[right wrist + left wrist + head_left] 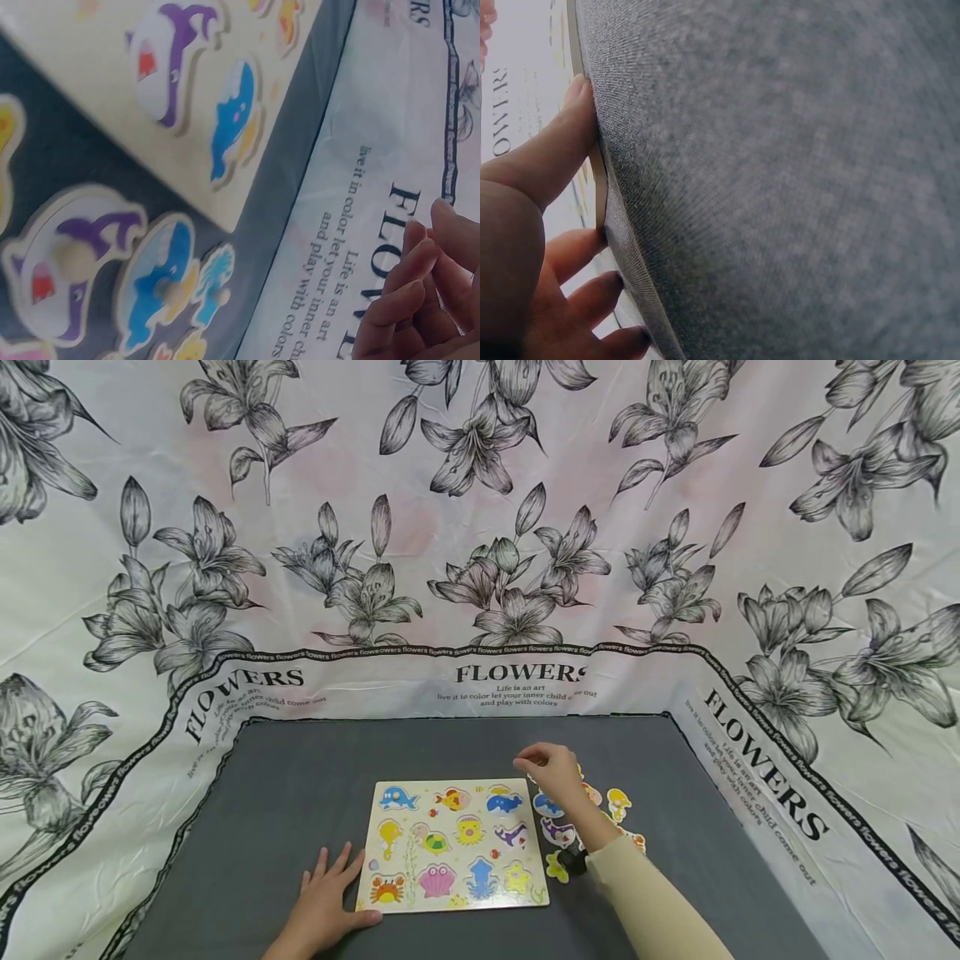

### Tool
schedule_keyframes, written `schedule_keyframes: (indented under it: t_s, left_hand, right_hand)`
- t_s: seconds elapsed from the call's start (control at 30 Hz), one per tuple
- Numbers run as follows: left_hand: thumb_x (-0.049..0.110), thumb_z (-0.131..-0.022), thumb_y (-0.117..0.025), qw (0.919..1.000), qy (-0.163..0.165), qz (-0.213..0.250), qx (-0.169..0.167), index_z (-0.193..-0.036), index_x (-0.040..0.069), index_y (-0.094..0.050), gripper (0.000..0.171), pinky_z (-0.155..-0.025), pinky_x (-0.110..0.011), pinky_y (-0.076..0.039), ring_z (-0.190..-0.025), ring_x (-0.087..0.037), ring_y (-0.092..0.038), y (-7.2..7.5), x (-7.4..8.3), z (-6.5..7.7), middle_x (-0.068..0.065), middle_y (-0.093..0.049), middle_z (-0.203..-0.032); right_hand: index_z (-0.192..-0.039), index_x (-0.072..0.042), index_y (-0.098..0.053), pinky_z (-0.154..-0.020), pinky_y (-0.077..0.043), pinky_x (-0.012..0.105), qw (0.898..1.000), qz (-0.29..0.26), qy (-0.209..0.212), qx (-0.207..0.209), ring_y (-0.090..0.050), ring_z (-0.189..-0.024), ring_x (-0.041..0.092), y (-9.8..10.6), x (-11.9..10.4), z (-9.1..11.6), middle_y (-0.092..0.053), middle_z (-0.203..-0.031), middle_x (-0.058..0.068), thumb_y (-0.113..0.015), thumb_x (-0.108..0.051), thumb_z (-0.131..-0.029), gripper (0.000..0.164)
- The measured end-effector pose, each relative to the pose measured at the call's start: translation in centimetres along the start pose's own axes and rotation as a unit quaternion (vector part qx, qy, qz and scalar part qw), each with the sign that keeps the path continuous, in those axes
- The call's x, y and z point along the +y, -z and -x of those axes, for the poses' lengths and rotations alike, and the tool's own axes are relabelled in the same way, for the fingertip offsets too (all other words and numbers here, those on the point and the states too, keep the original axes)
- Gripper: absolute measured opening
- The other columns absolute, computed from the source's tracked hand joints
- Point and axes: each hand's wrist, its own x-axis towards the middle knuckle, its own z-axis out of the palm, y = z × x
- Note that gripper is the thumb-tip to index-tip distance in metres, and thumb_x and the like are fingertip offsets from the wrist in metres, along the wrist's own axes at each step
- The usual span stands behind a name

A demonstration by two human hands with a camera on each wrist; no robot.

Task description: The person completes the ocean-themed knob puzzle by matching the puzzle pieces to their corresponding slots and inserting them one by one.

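Puzzle bd (454,852), long axis L-R

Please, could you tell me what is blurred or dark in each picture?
Left wrist: grey cloth out of focus toward the right, left hand dim; right wrist: slightly hazy, the knob on the purple whale piece blurred; head: puzzle board evenly lit, fairly clear.

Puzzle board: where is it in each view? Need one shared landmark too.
Head: puzzle board below centre, whole, on the dark tabletop; left hand at its lower-left corner.
Left wrist: only a thin edge, upper left, thumb against it.
Right wrist: top, left to centre, cut off by the frame; one corner points down.
Shared landmark: printed cloth, its FLOWERS lettering partly visible in both wrist views.
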Motion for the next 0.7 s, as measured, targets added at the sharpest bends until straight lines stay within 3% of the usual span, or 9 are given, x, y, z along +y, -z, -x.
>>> schedule_keyframes:
  t_s: [0.23, 0.47, 0.7]
  left_hand:
    - [0.064, -0.061, -0.087, 1.0000, -0.006, 0.005, 0.005, -0.152, 0.007, -0.046, 0.115, -0.110, -0.080, -0.012, -0.147, -0.060, -0.007, 0.0, -0.1, 0.1, -0.026, -0.028, -0.162]
    - [0.065, -0.060, -0.086, 1.0000, -0.008, 0.001, 0.006, -0.152, 0.007, -0.046, 0.116, -0.110, -0.080, -0.013, -0.147, -0.060, -0.008, -0.2, -0.4, 0.0, -0.026, -0.028, -0.162]
    - [0.066, -0.059, -0.087, 1.0000, -0.004, -0.003, 0.002, -0.152, 0.007, -0.045, 0.118, -0.110, -0.080, -0.012, -0.147, -0.060, -0.007, -0.2, -0.2, -0.2, -0.026, -0.028, -0.162]
  right_hand:
    - [-0.096, -0.013, -0.078, -0.073, -0.053, 0.030, 0.999, 0.028, -0.036, 0.007, -0.063, -0.085, 0.018, 1.3, 1.3, 0.7, -0.073, -0.093, 0.001, -0.078, -0.022, -0.090, 0.011]
    - [-0.103, -0.008, -0.077, -0.065, -0.052, 0.028, 0.997, 0.053, -0.049, 0.019, -0.063, -0.077, 0.017, 2.1, 3.8, 0.9, -0.073, -0.095, 0.005, -0.078, -0.022, -0.090, 0.019]
    - [-0.104, -0.005, -0.076, -0.065, -0.054, 0.028, 0.995, 0.060, -0.074, 0.028, -0.065, -0.073, 0.017, 3.1, 6.0, 1.2, -0.073, -0.095, 0.008, -0.078, -0.021, -0.091, 0.021]
